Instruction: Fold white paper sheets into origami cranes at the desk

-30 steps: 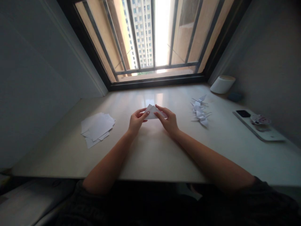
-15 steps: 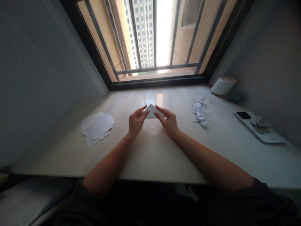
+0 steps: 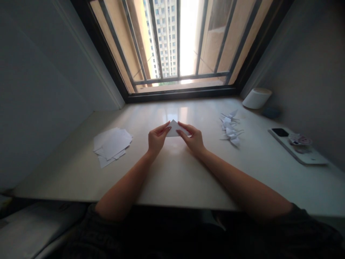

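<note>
A white sheet of paper (image 3: 173,130), folded into a triangle with its point away from me, is held up between both hands above the table. My left hand (image 3: 157,137) pinches its left side, thumb on the near face. On the right side, my right hand (image 3: 193,137) grips it in the same way, with the thumb in front. The fingers hide the triangle's two side corners and most of its back.
Loose white paper sheets (image 3: 114,145) lie in a pile to the left. Several folded paper cranes (image 3: 231,131) stand in a row on the right. Farther right are a phone (image 3: 296,147) and a white cylinder (image 3: 257,98). A barred window (image 3: 178,94) rises behind the table.
The fingers of my left hand have shifted slightly along the paper's upper edge. Otherwise both hands hold the triangle in nearly the same place.
</note>
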The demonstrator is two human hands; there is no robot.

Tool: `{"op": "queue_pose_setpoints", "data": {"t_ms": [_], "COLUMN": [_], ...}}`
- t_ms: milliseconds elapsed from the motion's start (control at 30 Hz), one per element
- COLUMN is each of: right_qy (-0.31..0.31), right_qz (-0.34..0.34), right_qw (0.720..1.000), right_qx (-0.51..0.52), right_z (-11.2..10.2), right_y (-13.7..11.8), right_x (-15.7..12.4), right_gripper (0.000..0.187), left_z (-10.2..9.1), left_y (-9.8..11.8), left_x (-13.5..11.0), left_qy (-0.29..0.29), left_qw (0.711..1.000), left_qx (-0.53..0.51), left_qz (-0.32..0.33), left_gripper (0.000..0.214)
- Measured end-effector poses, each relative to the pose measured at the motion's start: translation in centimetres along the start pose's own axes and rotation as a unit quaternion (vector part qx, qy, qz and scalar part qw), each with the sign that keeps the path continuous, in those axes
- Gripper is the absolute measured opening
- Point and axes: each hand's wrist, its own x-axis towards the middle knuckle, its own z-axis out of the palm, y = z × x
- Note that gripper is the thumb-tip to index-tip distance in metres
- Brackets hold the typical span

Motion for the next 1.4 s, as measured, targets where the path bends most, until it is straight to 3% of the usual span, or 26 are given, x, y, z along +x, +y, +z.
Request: {"op": "queue_pose_setpoints", "data": {"t_ms": [600, 833, 1100, 1167, 1300, 1400], "right_qy": [-0.022, -0.04, -0.058, -0.048, 0.005, 0.019], "right_qz": [0.015, 0.019, 0.043, 0.055, 0.105, 0.136], "right_qw": [0.999, 0.999, 0.997, 0.997, 0.989, 0.983], "right_qx": [-0.017, -0.014, 0.004, 0.027, 0.103, 0.121], "right_z": [0.0, -0.3, -0.3, -0.3, -0.3, -0.2], "right_y": [0.3, 0.4, 1.0, 0.8, 0.4, 0.3], "right_x": [0.0, 0.1, 0.1, 0.2, 0.7, 0.9], "right_gripper": [0.039, 0.037, 0.035, 0.042, 0.074, 0.074], "left_z": [-0.2, -1.4, -1.8, -1.7, -1.1, -0.4], "left_y": [-0.2, -0.5, -1.4, -1.3, -0.7, -0.3], "left_x": [0.0, 0.6, 1.1, 1.2, 1.0, 0.4], "left_qy": [0.011, -0.04, -0.076, -0.078, -0.03, 0.007], "left_qw": [0.999, 0.992, 0.991, 0.991, 0.993, 0.993], "left_qx": [0.029, 0.117, 0.068, 0.039, -0.007, -0.028], "left_qz": [-0.022, -0.021, -0.084, -0.097, -0.115, -0.113], "left_gripper": [0.035, 0.038, 0.039, 0.038, 0.036, 0.032]}}
